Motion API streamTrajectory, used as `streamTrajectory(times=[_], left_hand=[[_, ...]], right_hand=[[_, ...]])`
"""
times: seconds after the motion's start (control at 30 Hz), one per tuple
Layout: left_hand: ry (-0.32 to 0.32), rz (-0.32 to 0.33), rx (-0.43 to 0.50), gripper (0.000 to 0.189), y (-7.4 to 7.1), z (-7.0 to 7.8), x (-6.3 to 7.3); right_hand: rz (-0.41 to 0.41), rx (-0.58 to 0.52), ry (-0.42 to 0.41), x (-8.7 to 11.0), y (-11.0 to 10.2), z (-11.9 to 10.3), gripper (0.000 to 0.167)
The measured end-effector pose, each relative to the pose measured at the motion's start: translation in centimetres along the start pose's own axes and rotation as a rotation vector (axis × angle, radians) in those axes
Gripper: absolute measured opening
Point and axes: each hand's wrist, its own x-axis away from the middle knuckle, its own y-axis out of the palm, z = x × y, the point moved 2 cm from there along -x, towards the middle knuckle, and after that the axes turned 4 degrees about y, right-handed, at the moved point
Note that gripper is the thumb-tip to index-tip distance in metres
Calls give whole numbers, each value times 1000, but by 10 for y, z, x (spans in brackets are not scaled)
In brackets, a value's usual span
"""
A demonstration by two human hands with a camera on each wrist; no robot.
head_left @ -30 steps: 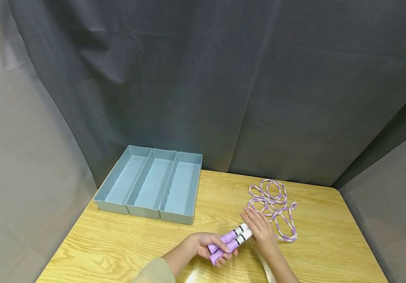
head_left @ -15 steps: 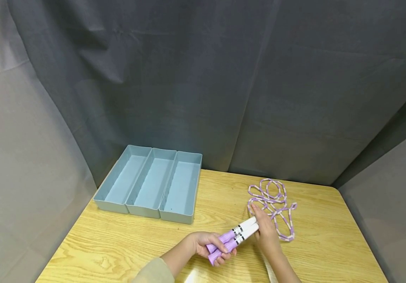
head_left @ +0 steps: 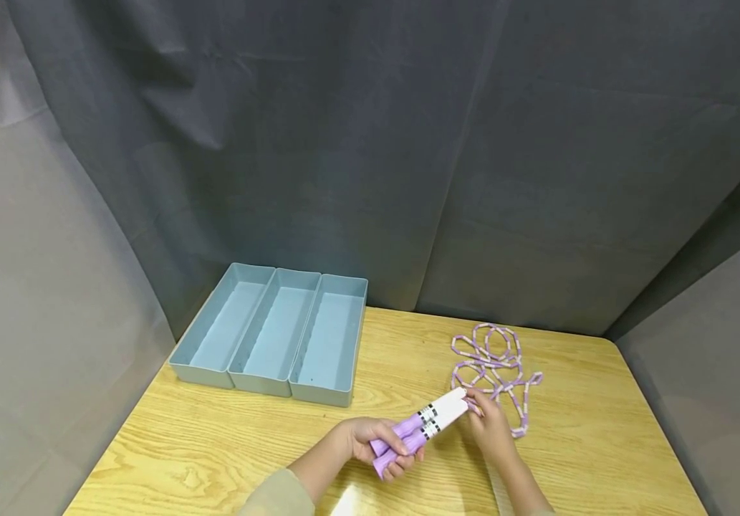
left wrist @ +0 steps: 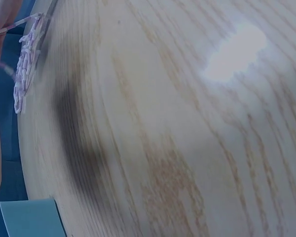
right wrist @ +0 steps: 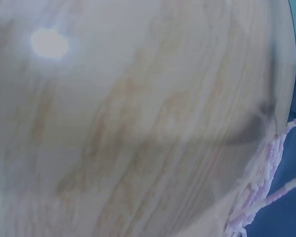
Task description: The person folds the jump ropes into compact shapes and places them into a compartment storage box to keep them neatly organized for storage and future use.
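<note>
In the head view, my left hand (head_left: 382, 444) grips two purple jump rope handles (head_left: 417, 430) side by side. Their white ends tilt up to the right. My right hand (head_left: 488, 423) is at those white ends, its thumb and fingers pinching the rope where it leaves the handles. The rest of the purple-and-white beaded jump rope (head_left: 498, 362) lies in loose loops on the table just beyond. Two strands of the beaded rope (right wrist: 278, 195) rise from the pile in the right wrist view. Neither wrist view shows the handles.
Three blue-grey bins (head_left: 327, 393) stand side by side at the back left of the wooden table (head_left: 215, 444). A dark grey curtain (head_left: 370, 158) hangs behind the table. Under the right forearm runs a pale strip (head_left: 500, 491).
My right fingers, spread straight over the white ends earlier, have curled in on the rope beside them. The handles have shifted slightly left and up, and the nearest rope loop has drawn in.
</note>
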Motion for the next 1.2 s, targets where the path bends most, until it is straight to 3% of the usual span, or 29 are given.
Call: streamTrajectory(times=[0.13,0.3,0.67,0.87,1.2], left_hand=[[40,-17,-8,23,-3,2,1],[77,-25,-8,20,-5,5,2],[169,-12,9,16,-6,13,4],[221,10,20,17,-9,18,3],[292,93,54,25,-10,28,10]], right_hand=[[-40,-128,76,-3,3,-1,29],[-171,-345,185,-6,3,-11,16],[-430,-540,369,-3,2,-8,33],[-469,-585,403,-7,0,-16,36],[-468,-658,415,-10,-3,-30,41]])
